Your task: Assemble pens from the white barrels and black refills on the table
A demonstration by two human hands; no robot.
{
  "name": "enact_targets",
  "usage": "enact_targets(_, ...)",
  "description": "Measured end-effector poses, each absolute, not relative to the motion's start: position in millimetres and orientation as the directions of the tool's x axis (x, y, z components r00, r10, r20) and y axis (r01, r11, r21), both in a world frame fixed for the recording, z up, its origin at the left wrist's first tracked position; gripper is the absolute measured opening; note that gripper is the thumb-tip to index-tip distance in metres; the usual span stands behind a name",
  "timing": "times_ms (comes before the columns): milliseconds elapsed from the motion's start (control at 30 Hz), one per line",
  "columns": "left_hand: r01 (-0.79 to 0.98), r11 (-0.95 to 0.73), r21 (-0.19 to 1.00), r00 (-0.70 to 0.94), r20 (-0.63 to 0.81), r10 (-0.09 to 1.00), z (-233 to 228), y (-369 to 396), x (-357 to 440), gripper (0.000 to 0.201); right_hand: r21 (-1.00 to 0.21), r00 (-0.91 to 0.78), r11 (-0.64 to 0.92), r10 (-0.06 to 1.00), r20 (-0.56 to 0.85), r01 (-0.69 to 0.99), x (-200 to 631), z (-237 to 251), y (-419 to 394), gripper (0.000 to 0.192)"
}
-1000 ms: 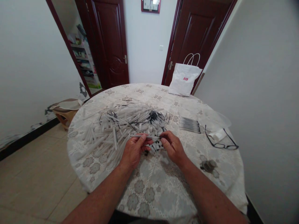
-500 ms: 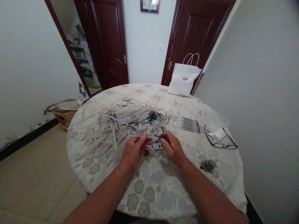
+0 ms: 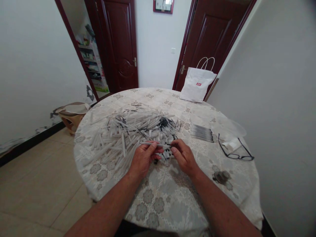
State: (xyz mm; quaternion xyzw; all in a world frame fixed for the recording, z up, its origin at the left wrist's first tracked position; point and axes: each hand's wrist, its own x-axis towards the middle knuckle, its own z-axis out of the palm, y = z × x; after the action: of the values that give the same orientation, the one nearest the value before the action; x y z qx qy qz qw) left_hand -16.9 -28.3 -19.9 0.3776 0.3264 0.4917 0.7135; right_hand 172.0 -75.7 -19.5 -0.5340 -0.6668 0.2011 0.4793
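Left hand [image 3: 143, 158] is grasping a thin pale pen barrel [image 3: 154, 144] near its middle, fingers [image 3: 151, 148] curled over it, thumb underneath. Right hand [image 3: 183, 155] is pinching the barrel's right end between thumb and fingertips [image 3: 174, 144], grip nearly closed; something small and dark seems to be going in at that end, too small to tell for sure. Barrel is lying roughly level, held just above the near edge of the pile of pen parts [image 3: 133, 131], which is spreading across the middle of the round bench [image 3: 163, 200] under a lace floral cloth. Pile is mostly clear-white tubes with a cluster of black refills [image 3: 164, 123] at its right side, just beyond the hands. Right of the pile, apart from it, a neat row of finished pens [image 3: 202, 133] is lying flat. Further right, black-rimmed glasses [image 3: 235, 151] are sitting beside a crumpled clear bag [image 3: 230, 126]. A white paper bag [image 3: 197, 86] is standing at the far bench edge against a dark door. Nothing is blocking the hands; both forearms are coming in from the near edge.
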Motion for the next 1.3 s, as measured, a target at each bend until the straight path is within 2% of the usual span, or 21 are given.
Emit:
enact_targets(100,-0.452,0.234,0.861,0.308,-0.096,0.947,-22.1,-27.7,-16.9,0.037,-0.766,0.029,0.346,0.903,0.429,0.542,172.0,-18.3,-75.8,0.015)
enact_targets(300,-0.455,0.238,0.858,0.311,-0.097,0.946,-25.4,-29.2,-15.1,0.038,-0.787,0.006,0.301,0.932,0.361,0.538,173.1,-24.6,-73.8,0.037)
enact_targets(500,-0.449,0.225,0.864,0.298,-0.092,0.95,-25.3,-29.5,-14.6,0.038,-0.777,0.024,0.307,0.924,0.382,0.549,173.4,-24.6,-76.6,0.019)
enact_targets(733,-0.446,0.219,0.868,0.309,-0.08,0.948,-26.1,-30.3,-13.9,0.038,-0.782,-0.002,0.291,0.938,0.348,0.552,172.0,-23.2,-75.8,0.035)
enact_targets(900,-0.443,0.213,0.871,0.313,-0.073,0.947,-26.2,-29.8,-14.2,0.039,-0.77,0.007,0.309,0.926,0.377,0.558,172.4,-23.5,-75.6,0.028)
enact_targets(1067,-0.418,0.194,0.888,0.309,-0.062,0.949,-26.7,-29.1,-14.3,0.04,-0.795,0.001,0.296,0.937,0.35,0.529,174.0,-21.7,-75.8,0.035)
enact_targets(1133,-0.403,0.176,0.898,0.305,-0.05,0.951,-26.3,-29.3,-14.1,0.039,-0.788,-0.014,0.306,0.935,0.354,0.535,174.2,-20.3,-75.7,0.032)
enact_targets(1200,-0.366,0.141,0.92,0.301,-0.026,0.953,-25.0,-30.2,-14.3,0.039,-0.762,-0.032,0.341,0.921,0.389,0.551,173.6,-18.3,-75.4,0.023)
enact_targets(1300,-0.252,0.058,0.966,0.314,0.025,0.949,-21.5,-33.2,-16.5,0.039,-0.682,-0.088,0.435,0.873,0.48,0.588,173.2,-14.9,-74.4,0.021)
